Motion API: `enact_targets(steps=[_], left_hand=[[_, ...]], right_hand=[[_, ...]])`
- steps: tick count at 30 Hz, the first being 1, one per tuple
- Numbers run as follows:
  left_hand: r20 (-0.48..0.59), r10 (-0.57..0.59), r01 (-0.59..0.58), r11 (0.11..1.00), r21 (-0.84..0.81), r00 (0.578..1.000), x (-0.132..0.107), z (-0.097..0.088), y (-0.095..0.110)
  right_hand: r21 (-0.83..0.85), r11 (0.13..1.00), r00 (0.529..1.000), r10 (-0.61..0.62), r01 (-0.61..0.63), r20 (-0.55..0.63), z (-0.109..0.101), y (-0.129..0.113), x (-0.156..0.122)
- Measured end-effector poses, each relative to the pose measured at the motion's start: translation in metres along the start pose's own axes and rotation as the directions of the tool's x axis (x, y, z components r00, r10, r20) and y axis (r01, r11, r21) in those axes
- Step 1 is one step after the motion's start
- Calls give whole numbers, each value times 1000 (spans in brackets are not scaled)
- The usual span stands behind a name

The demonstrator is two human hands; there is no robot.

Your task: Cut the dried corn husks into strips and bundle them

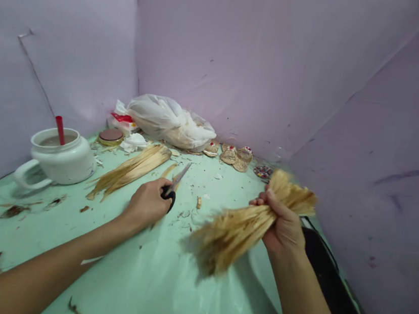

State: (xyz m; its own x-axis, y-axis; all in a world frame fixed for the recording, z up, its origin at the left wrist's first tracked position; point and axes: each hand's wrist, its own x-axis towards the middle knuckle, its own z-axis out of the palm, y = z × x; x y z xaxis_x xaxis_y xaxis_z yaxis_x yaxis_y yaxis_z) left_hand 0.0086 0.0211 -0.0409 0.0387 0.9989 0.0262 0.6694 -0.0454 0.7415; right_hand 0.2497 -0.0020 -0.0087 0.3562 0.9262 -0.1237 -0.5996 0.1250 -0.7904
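Pale straw-tan bundle of dried leaves near right, black-handled silver scissors, mint-green table cover, white pot with red stick far left, lilac walls, white plastic bag

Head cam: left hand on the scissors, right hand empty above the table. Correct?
Not quite. In the head view the right hand is not empty: it grips a bundle of dry straw. The left hand is on the scissors, as stated.

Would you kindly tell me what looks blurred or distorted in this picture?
Head view: the straw bundle in the right hand is motion-blurred; the left hand and scissors are sharper; the wide lens bends the walls; the top right corner darkens.
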Motion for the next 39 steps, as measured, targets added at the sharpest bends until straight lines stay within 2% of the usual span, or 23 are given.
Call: enact_targets(steps=[1,3,6,9,13,17,19,21,24,26,29,31,36,39], left_hand=[[7,-13,14,986,-167,1000,1,-2,2],[63,-28,53,904,-423,998,-2,-6,9],[157,-14,103,811,-575,987,-14,-8,24],[205,21,112,783,-612,979,-28,-2,34],[252,71,98,795,-598,965,-41,13,38],[356,185,67,805,-589,916,-46,24,34],[390,219,52,816,-576,894,-46,23,31],[403,212,50,834,-550,890,-42,17,27],[443,188,104,824,-556,877,-32,1,21],[518,205,159,804,-573,830,-25,-6,18],[628,235,208,810,-549,742,-22,-8,15],[667,221,236,819,-523,712,-24,-5,16],[668,185,290,795,-533,721,-25,-3,19],[671,171,304,792,-530,722,-23,-5,19]], right_hand=[[-21,993,993,114,-113,30,1,2,-2],[-61,945,942,326,-322,77,4,10,-8],[-80,874,869,486,-480,90,9,28,-17],[-80,875,870,484,-478,91,12,46,-24],[-100,887,865,461,-450,198,13,55,-30],[-76,889,873,458,-451,167,17,53,-34],[-84,875,863,484,-477,146,17,48,-33],[-93,865,855,502,-494,129,16,42,-30],[-63,882,865,471,-468,172,11,32,-21],[-11,897,868,431,-442,245,6,27,-15],[35,909,865,382,-415,326,2,26,-11],[11,912,861,383,-410,334,2,28,-13],[-111,864,801,498,-491,331,5,36,-22],[-139,853,784,518,-503,343,6,36,-24]])
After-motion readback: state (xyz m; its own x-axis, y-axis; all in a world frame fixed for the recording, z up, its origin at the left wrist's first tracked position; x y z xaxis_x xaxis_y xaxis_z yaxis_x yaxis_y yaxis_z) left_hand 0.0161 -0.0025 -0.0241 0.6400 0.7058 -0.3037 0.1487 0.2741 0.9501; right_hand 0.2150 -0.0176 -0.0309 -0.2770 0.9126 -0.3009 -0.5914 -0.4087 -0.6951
